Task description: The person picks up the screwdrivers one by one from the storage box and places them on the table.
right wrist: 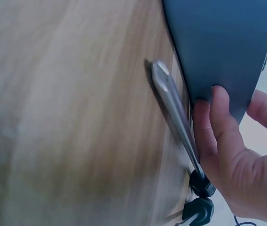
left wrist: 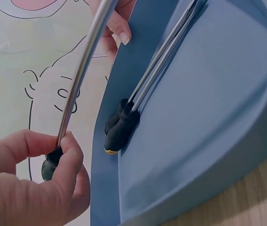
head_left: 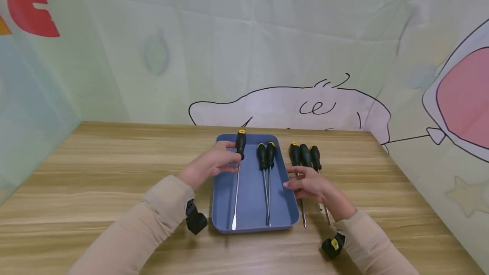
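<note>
My left hand (head_left: pixel 214 160) pinches a screwdriver (head_left: pixel 241 142) where its black, yellow-capped handle meets the shaft. It is held over the left side of a blue tray (head_left: pixel 250 200), handle away from me and flat tip toward me. Thumb and forefinger grip it in the left wrist view, where the metal shaft (left wrist: pixel 84 66) points upward. Inside the tray two similar screwdrivers (head_left: pixel 265 160) lie side by side. My right hand (head_left: pixel 311 182) holds the tray's right wall, with fingers against the outside and the thumb at the rim, as the right wrist view shows.
Three more dark-handled screwdrivers (head_left: pixel 304 155) lie on the wooden table (head_left: pixel 145 160) right of the tray, partly under my right hand. Behind the table hangs a printed cloth (head_left: pixel 244 46) with cartoon drawings. Each wrist wears a small black camera (head_left: pixel 196 220).
</note>
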### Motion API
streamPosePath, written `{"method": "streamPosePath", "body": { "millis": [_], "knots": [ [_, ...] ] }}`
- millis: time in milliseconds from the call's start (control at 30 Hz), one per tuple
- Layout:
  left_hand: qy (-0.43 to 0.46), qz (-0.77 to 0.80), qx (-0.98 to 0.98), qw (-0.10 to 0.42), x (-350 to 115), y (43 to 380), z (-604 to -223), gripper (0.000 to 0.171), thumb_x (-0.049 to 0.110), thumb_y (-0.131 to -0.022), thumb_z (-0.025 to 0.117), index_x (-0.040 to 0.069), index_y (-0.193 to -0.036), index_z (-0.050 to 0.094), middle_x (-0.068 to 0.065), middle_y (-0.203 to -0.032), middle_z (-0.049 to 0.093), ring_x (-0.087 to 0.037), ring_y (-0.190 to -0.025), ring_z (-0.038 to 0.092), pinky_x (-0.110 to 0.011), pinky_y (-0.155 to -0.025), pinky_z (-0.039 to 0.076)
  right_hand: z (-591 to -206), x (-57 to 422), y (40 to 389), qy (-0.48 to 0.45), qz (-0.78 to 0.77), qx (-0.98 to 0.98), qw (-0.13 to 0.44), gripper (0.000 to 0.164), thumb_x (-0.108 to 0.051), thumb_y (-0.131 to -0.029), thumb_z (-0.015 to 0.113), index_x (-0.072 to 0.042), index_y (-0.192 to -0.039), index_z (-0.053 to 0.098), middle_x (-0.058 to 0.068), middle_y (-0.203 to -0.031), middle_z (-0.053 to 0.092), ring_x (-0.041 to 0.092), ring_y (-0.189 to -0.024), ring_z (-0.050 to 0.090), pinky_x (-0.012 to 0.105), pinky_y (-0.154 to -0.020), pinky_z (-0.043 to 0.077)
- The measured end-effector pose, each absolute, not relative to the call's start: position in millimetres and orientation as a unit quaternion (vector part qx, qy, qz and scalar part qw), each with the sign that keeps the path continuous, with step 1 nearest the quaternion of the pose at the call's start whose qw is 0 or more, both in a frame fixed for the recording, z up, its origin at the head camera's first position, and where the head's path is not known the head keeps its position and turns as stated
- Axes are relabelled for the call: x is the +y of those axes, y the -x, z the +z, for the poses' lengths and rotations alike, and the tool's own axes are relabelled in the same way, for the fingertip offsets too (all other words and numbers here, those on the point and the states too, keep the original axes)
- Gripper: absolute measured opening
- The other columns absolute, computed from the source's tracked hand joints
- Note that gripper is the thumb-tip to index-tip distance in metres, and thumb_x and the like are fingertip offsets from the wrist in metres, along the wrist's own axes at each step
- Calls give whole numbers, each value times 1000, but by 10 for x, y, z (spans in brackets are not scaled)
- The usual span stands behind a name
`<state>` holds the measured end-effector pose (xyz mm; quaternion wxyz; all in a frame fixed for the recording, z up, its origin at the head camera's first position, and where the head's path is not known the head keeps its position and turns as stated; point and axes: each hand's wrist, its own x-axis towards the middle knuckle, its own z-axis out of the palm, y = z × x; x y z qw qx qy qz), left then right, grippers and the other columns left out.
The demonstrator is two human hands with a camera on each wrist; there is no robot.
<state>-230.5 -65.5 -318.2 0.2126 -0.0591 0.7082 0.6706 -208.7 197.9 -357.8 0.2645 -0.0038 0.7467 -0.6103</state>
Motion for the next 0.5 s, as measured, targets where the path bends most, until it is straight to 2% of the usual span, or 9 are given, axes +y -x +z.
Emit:
{"method": "streamPosePath", "body": {
  "millis": [300,500],
  "knots": [
    [50,666,712,217,-764,2285,-3151,64,-11,-83,49,-4,-142,25,-22,-116,47,-31,-103,51,-35,-81,54,-3575,1996,2088,6,-614,742,269,61,3,-84,61,8,-137,32,18,-104,59,20,-83,60,35,-73,56],
    [50,665,713,214,-869,2281,-3152,65,-10,-82,48,-4,-142,25,-22,-115,47,-28,-98,52,-32,-78,55,-3587,2000,2095,7,-617,739,270,60,3,-84,61,8,-137,32,18,-104,59,20,-84,60,36,-74,56]
  ]
}}
